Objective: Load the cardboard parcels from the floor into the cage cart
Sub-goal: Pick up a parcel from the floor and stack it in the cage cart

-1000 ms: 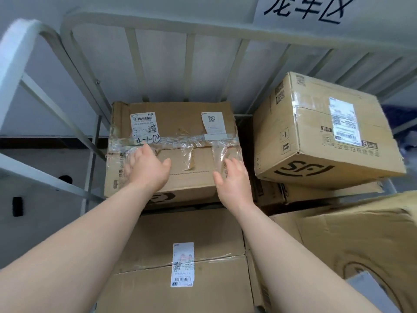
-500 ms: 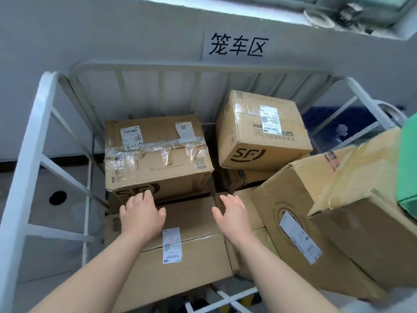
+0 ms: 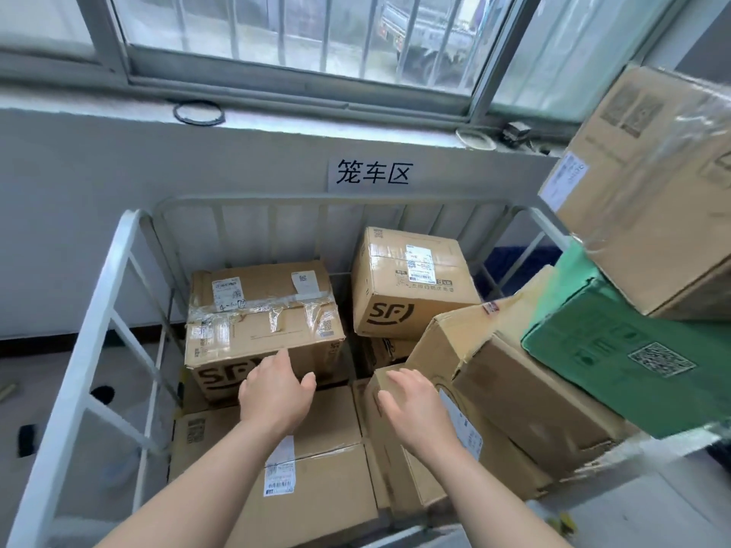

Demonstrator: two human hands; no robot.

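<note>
The white cage cart (image 3: 99,302) stands against the wall under a paper sign (image 3: 372,172) and a barred window (image 3: 300,37); inside it the taped parcel (image 3: 261,322) sits on a flat parcel (image 3: 316,480), another SF parcel (image 3: 411,282) behind to the right; a tilted parcel (image 3: 514,373), a green box (image 3: 633,361) and a large carton (image 3: 664,183) crowd the right side. Left hand (image 3: 275,393) and right hand (image 3: 415,409) hover open, fingers spread, holding nothing; a second ago both palms pressed the taped parcel's top, and now they have drawn back.
</note>
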